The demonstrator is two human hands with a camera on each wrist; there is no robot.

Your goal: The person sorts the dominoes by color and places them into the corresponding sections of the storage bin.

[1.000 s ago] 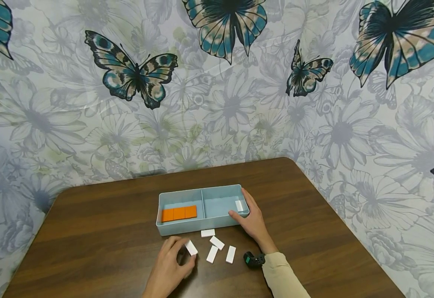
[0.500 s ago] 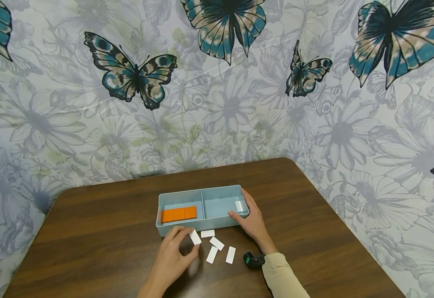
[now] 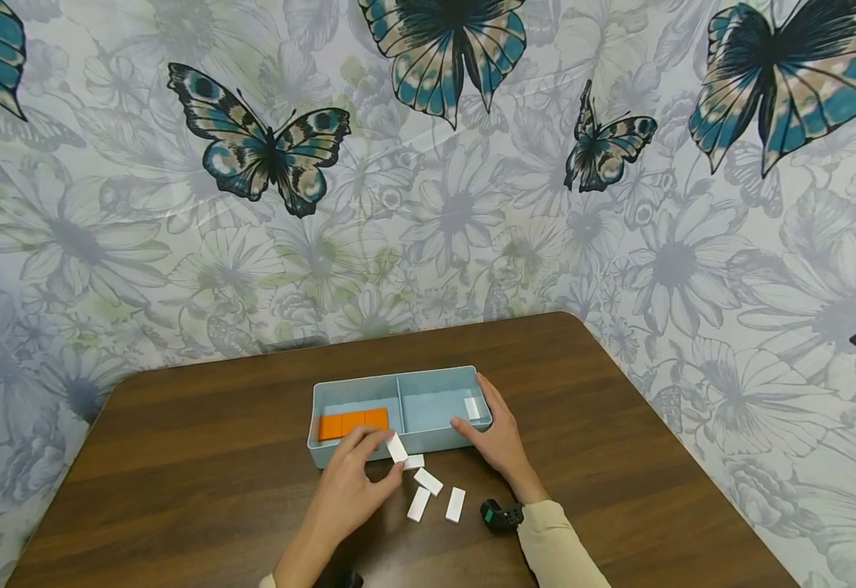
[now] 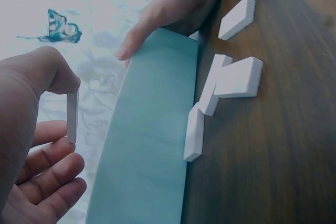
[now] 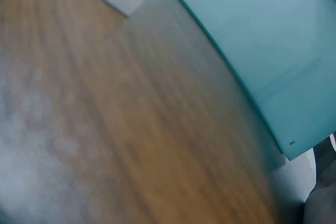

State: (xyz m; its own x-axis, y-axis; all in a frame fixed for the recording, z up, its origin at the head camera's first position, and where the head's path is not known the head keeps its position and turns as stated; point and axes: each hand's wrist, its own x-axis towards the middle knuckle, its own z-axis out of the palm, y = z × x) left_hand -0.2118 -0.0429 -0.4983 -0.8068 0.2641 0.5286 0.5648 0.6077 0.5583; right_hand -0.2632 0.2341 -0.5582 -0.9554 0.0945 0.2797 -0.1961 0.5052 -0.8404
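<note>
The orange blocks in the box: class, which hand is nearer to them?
Left. The left hand is just on the near side of the orange blocks; the right hand grips the right end of the box, beyond the divider.

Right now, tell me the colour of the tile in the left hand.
The tile is white, seen best in the head view.

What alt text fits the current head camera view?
A person's left grip pinches a white block at the near side of a divided light-blue box, whose right end the right grip holds. Inside lie orange tiles on the left and a white piece on the right; four more white blocks lie on the brown table.
</note>
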